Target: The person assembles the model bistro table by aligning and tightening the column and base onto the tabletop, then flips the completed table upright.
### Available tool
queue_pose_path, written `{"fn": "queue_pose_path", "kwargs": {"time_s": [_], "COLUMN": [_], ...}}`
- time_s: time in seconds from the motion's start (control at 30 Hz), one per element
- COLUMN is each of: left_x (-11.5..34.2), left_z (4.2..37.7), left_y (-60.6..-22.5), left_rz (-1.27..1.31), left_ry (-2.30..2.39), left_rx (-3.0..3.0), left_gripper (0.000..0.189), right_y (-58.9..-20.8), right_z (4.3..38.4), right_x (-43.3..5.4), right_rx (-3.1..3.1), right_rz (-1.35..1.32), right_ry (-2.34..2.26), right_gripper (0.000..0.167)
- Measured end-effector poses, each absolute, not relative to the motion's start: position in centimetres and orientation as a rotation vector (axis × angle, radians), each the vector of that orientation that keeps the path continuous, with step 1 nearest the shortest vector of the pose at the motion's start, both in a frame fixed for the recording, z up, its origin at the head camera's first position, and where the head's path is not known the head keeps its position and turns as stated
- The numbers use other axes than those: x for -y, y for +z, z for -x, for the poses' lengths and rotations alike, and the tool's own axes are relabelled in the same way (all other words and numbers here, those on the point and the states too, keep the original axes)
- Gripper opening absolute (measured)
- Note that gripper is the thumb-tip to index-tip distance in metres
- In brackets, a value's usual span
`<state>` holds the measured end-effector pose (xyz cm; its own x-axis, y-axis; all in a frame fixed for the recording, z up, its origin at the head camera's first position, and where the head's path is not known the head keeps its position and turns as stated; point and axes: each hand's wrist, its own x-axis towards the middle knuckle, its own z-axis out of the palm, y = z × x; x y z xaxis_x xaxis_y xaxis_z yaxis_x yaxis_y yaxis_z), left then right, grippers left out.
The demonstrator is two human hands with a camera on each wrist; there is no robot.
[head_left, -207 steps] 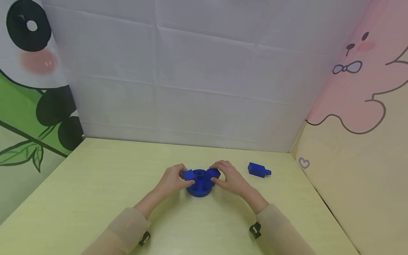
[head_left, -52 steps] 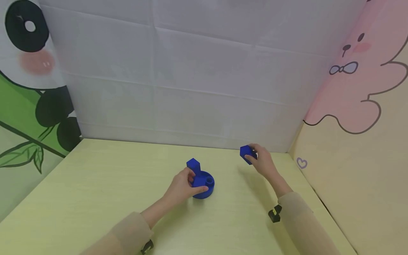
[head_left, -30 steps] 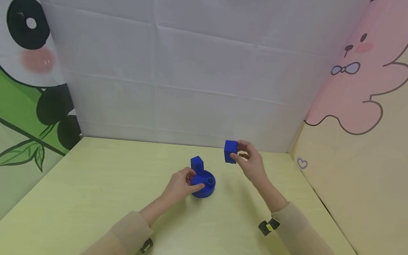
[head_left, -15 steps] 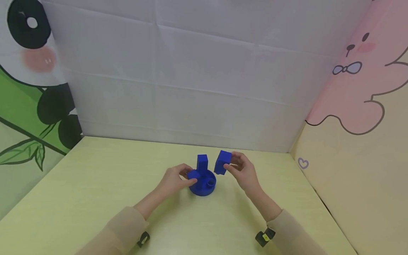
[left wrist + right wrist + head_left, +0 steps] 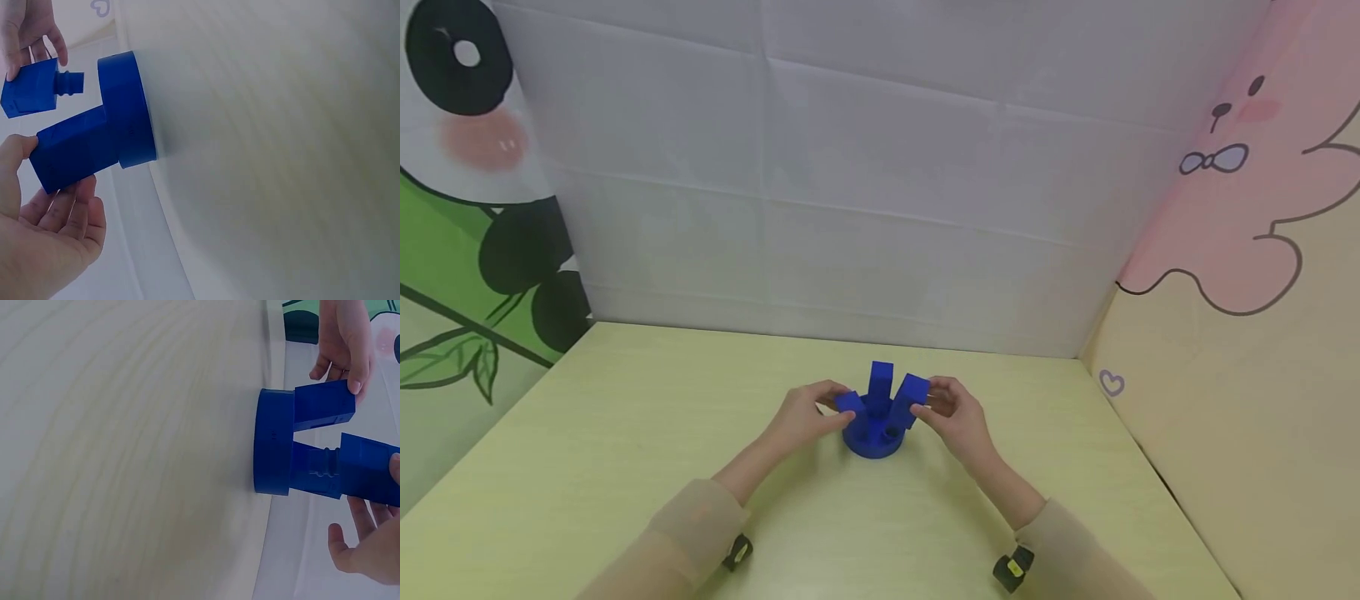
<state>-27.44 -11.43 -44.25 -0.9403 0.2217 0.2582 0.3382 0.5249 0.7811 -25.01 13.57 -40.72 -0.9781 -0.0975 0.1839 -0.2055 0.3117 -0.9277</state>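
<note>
On the table, a round blue base (image 5: pixel 874 450) carries two upright blue blocks. The left one, a square-sided block (image 5: pixel 852 406), is pinched by my left hand (image 5: pixel 801 414) between thumb and fingers; its lower end meets the base. At the back stands another square-sided block (image 5: pixel 881 385), which neither hand holds. My right hand (image 5: pixel 957 417) grips a third block (image 5: pixel 912 395), tilted over the right part of the base. This block's ridged, screw-like peg (image 5: pixel 74 82) points at the base in the left wrist view, with a gap between. An open round socket (image 5: pixel 892 432) shows at the base's front right.
A pale yellow wooden table (image 5: pixel 625 467) spreads around the base. Behind it hangs a creased white backdrop (image 5: pixel 880 208). Cartoon-printed walls stand at the left and right, and the pink figure (image 5: pixel 1240 208) is on the right one.
The block that lay on the table at the right is gone from there. My right hand has carried a block leftward and down to the base. My left hand keeps its hold.
</note>
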Motion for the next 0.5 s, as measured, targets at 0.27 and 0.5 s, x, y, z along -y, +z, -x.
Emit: {"fn": "queue_pose_path", "kwargs": {"time_s": [0.27,0.5], "left_x": [10.9,10.8], "left_z": [27.9,28.2], "left_y": [-44.7,-44.7], "left_rz": [0.481,0.456], "left_ry": [-1.399,-1.376], "left_rx": [2.622,2.650], "left_gripper": [0.036,0.030], "right_y": [-44.1,-44.7], "right_z": [26.9,27.3], "right_x": [-13.4,-12.8], "right_rx": [2.462,2.496], "right_rz": [-0.295,-0.271], "right_ry": [1.736,1.703], "right_gripper": [0.041,0.042]}}
